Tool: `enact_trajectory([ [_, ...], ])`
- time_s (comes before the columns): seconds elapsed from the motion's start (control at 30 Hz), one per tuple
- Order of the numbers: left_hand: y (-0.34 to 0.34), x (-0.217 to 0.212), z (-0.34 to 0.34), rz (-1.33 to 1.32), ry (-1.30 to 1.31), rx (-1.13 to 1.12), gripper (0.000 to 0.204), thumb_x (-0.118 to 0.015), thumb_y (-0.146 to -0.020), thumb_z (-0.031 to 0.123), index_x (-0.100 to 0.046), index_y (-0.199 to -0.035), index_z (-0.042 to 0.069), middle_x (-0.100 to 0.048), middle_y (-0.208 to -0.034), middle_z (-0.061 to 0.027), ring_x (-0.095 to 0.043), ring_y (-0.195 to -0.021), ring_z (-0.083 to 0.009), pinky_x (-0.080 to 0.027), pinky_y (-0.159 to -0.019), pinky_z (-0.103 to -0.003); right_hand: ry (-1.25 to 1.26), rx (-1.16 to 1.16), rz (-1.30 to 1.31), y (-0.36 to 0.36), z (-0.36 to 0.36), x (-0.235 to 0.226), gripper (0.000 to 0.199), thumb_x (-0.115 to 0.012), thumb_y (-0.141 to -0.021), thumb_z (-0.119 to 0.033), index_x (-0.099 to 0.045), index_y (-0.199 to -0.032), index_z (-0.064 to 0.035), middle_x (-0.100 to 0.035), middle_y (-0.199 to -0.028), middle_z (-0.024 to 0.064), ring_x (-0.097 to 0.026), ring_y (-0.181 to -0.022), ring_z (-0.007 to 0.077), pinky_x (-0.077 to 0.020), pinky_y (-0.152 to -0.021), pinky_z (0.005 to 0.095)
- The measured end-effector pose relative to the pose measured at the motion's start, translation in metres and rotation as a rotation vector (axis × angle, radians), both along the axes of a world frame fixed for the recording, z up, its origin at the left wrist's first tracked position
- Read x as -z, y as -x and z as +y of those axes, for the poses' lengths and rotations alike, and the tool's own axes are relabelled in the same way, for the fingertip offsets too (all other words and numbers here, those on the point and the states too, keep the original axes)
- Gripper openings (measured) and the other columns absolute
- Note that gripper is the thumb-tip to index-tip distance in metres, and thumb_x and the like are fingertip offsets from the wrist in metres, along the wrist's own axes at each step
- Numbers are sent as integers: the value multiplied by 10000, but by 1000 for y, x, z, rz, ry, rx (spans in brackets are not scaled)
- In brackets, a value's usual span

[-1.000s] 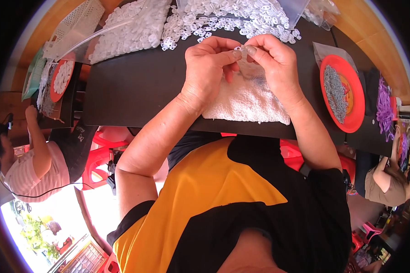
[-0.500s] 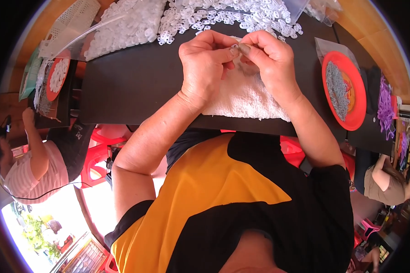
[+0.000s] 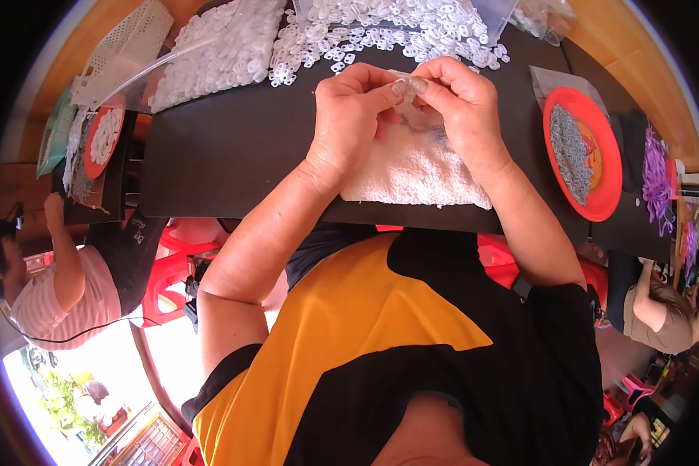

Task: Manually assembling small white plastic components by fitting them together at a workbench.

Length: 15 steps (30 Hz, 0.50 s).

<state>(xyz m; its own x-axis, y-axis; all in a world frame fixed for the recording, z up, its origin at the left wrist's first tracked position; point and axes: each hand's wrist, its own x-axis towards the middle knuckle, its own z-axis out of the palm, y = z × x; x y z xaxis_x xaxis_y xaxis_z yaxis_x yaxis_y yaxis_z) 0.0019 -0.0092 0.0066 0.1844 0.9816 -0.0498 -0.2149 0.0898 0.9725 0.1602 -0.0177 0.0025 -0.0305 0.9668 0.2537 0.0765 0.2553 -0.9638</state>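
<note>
My left hand [image 3: 349, 116] and my right hand [image 3: 464, 109] meet above a white towel [image 3: 412, 175] near the table's front edge. Thumb and forefinger of each are pinched, the tips almost touching. Whatever lies between them is too small and covered to make out. Just beyond the hands is a loose pile of small white plastic pieces [image 3: 412, 33], each with holes. To the right, a red bowl [image 3: 610, 167] holds many thin grey pieces [image 3: 571, 155], like small pins, heaped on one side.
A clear bag [image 3: 217, 58] full of white pieces lies at the back left of the dark table [image 3: 225, 155]. Purple strips [image 3: 655, 186] hang at the far right. One person [image 3: 70, 287] sits at the left, another [image 3: 660, 314] at the right.
Both hands stay pinched together, with their fingertips shifted slightly. The whole view has moved a little; the table things stay in place.
</note>
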Motion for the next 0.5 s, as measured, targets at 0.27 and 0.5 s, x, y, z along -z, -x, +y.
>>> enact_trajectory([
  [0.27,0,0,-7,102,-81,-18,49,-656,-869,28,-625,-870,-9,-596,-713,-19,-517,-584,-61,-385,-495,-195,125,-23,40,3,-7,-9,58,-607,-882,-44,-639,-877,4,-617,-737,6,-549,-660,54,-463,-611,208],
  [0.5,-2,8,-4,106,-377,-19,71,-662,-850,9,-604,-822,-19,-583,-672,-15,-503,-577,-54,-411,-509,-210,292,-124,268,-3,-7,-13,70,-627,-878,-70,-646,-857,-6,-618,-728,22,-594,-649,91,-476,-604,221],
])
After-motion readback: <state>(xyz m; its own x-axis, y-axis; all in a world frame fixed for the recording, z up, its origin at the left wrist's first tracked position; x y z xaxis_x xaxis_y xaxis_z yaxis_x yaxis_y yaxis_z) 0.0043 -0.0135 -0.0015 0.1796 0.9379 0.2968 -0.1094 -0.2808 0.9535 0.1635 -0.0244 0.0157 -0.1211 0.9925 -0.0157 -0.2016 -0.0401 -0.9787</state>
